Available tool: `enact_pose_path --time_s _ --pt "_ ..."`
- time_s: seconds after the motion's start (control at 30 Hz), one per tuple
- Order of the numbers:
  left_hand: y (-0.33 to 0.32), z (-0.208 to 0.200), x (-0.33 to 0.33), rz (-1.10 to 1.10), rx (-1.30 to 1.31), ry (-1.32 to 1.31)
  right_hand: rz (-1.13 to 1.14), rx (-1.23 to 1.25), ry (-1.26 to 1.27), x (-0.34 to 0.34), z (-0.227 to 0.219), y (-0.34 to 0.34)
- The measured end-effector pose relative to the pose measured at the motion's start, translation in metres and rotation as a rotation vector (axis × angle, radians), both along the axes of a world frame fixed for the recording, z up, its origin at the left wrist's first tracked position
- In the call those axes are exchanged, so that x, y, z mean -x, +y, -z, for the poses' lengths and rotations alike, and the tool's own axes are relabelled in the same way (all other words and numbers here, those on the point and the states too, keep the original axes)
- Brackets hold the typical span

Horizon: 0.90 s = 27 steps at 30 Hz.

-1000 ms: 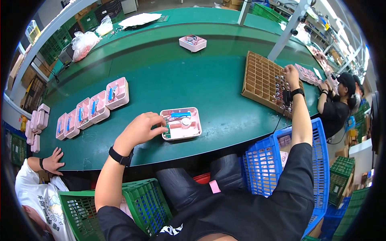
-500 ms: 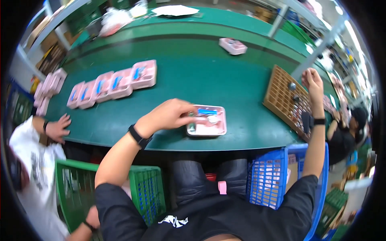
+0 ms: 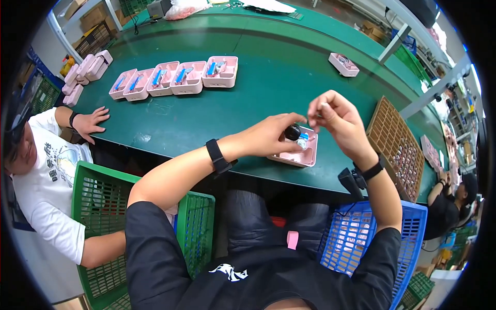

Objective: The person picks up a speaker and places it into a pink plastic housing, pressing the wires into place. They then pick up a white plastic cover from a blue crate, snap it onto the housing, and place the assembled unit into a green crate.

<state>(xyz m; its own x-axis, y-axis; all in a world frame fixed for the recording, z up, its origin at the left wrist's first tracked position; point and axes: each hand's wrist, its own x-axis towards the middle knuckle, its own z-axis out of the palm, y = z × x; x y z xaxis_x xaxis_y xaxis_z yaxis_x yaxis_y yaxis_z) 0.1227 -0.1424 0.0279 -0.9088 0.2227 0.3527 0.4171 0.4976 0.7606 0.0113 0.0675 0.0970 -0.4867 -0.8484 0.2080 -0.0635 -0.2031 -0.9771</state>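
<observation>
A pink tray (image 3: 308,157) lies near the table's front edge, holding a blue strip and a whitish piece. My left hand (image 3: 268,137) reaches over its left side, thumb and fingers curled around a black round thing (image 3: 292,132) whose kind I cannot make out. Close by, above the tray's right rim, my right hand (image 3: 338,116) is closed in a pinch. Something small and pale may sit at its fingertips, too small to name. Both wrists wear black bands, and a black device (image 3: 353,182) hangs at the right one.
Filled pink trays (image 3: 187,85) stand in a row at the left. Another tray (image 3: 344,64) sits far right; a brown divided box (image 3: 395,144) holds small parts. Pink cases (image 3: 85,72) are piled far left. A green basket (image 3: 196,232), a blue basket (image 3: 346,237) and a co-worker (image 3: 57,170) flank me.
My right hand has come from above the divided box to the tray. The black round thing now shows in my left hand. The head view has shifted.
</observation>
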Motion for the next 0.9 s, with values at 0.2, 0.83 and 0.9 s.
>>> enact_pose_path --time_s 0.2,0.83,0.9 --pt "-0.020 0.007 0.015 0.068 0.006 -0.175 0.058 -0.142 0.503 0.022 0.013 -0.012" --pt "-0.019 -0.001 0.009 -0.009 -0.345 -0.062 0.065 -0.194 0.135 0.030 0.079 -0.019" --pt "-0.018 -0.004 0.003 -0.123 -0.004 0.248 0.156 -0.231 0.126 0.033 0.072 -0.008"
